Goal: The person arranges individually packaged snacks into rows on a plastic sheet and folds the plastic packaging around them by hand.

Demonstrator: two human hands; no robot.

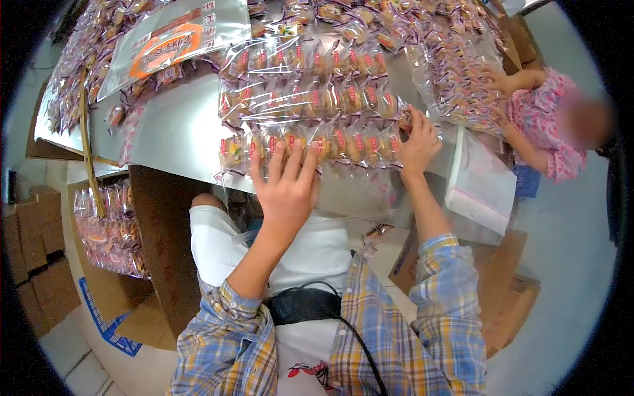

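Three rows of small wrapped pastries [343, 144] with red labels lie side by side on the table in front of me, clear plastic over the rows. My left hand [285, 193] rests on the nearest row with its fingers spread, touching the wrappers. At the right end of the rows is my right hand [421, 144], its fingers curled around a single wrapped pastry [404, 121]; the exact grip is partly hidden. Just right of that hand lies a stack of clear plastic bags [481, 177].
A printed clear bag [178, 43] lies at the back left among heaps of loose wrapped pastries [69, 99]. An open cardboard box [165, 244] with filled bags stands below left. Across at the right, another person's hands [505, 84] touch more pastries [456, 76].
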